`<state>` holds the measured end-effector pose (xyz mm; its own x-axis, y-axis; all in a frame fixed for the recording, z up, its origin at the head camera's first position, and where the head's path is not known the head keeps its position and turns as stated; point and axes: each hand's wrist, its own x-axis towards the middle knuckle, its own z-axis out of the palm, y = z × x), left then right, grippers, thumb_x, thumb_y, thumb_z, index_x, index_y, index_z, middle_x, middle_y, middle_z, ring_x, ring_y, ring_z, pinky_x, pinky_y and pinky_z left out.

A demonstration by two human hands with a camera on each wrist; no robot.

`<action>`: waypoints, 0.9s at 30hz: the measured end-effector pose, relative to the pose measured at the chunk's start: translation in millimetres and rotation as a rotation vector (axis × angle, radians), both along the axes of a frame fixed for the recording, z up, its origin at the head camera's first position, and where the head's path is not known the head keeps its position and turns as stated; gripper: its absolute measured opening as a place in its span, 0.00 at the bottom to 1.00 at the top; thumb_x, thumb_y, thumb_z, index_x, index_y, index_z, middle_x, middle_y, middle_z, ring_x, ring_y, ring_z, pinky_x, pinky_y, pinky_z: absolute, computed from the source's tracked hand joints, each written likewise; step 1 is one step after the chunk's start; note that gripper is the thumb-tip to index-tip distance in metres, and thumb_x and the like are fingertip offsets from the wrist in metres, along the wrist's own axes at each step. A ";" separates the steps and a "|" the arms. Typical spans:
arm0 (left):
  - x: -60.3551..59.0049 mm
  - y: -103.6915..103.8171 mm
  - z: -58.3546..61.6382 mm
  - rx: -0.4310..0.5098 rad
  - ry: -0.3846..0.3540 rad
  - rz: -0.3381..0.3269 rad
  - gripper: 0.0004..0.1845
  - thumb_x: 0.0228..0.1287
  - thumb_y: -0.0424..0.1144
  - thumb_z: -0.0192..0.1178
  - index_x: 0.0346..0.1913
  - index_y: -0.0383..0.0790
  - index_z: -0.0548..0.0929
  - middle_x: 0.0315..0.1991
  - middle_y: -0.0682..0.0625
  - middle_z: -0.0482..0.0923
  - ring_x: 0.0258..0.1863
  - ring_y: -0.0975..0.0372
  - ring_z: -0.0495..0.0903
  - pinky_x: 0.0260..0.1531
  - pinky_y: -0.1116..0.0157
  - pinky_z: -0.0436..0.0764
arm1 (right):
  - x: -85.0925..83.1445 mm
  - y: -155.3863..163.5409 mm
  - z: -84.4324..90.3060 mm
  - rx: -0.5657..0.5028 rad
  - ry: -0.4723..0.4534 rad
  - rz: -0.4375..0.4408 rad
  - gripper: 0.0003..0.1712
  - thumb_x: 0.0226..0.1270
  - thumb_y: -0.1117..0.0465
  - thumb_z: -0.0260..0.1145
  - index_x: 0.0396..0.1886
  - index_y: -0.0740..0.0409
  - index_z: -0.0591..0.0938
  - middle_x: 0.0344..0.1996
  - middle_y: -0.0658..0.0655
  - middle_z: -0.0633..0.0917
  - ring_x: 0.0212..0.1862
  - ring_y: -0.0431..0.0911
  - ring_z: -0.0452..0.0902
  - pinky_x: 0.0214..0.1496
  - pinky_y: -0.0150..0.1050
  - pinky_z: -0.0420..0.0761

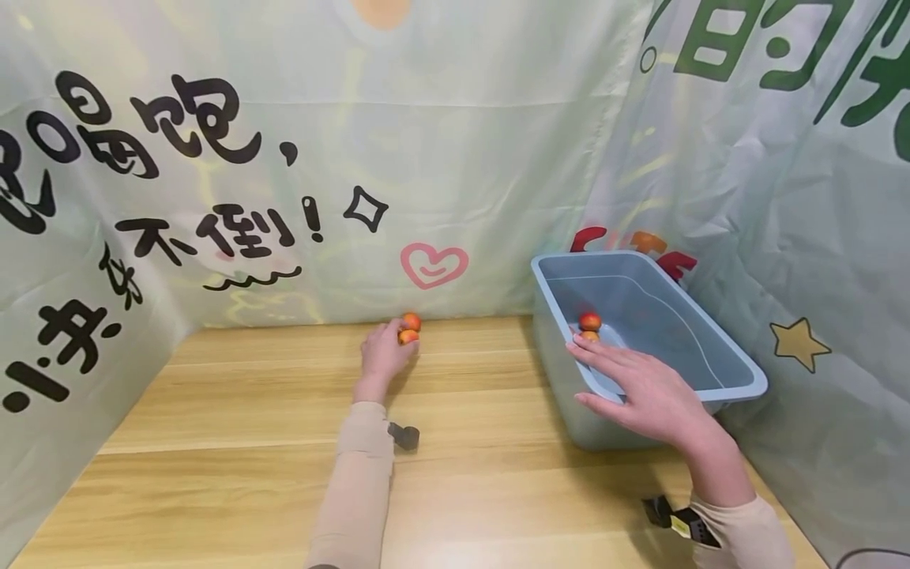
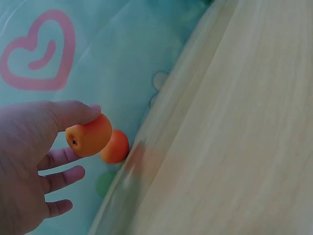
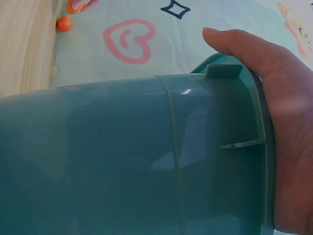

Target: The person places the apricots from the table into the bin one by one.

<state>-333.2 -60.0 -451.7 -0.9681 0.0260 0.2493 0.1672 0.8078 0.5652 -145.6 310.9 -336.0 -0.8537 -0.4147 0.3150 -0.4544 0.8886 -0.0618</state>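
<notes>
My left hand (image 1: 385,349) pinches an apricot (image 2: 90,136) between thumb and index finger. Its other fingers are spread behind the fruit. A second apricot (image 1: 411,322) lies just beyond, against the cloth at the table's back edge. On the right, my right hand (image 1: 643,391) rests over the near rim of a blue-grey plastic bin (image 1: 718,336), fingers straight and thumb outside. Inside the bin lie a red fruit (image 1: 589,321) and a more orange one (image 1: 590,336), the latter partly behind my fingers. The right wrist view shows the bin's outer wall; most fingers are hidden there.
The wooden table (image 1: 235,450) runs up to a printed cloth backdrop (image 1: 490,174), which also encloses both sides. The bin stands near the right-hand cloth. A dark cable (image 1: 870,553) shows at the lower right corner.
</notes>
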 end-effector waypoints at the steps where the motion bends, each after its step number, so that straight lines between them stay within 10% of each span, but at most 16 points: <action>1: 0.2 1.8 0.7 -0.001 0.005 -0.004 0.19 0.61 0.49 0.65 0.53 0.48 0.79 0.51 0.42 0.80 0.53 0.44 0.76 0.52 0.45 0.69 | 0.2 0.2 0.0 0.000 0.001 -0.001 0.38 0.62 0.37 0.64 0.71 0.40 0.70 0.70 0.49 0.72 0.67 0.52 0.72 0.62 0.54 0.73; 27: 23.9 49.5 43.7 -0.045 0.242 -0.136 0.19 0.60 0.56 0.65 0.50 0.51 0.82 0.48 0.48 0.81 0.51 0.51 0.77 0.54 0.47 0.70 | -1.3 0.2 0.5 0.003 0.005 0.007 0.38 0.62 0.39 0.66 0.70 0.42 0.70 0.70 0.49 0.71 0.68 0.52 0.71 0.63 0.53 0.72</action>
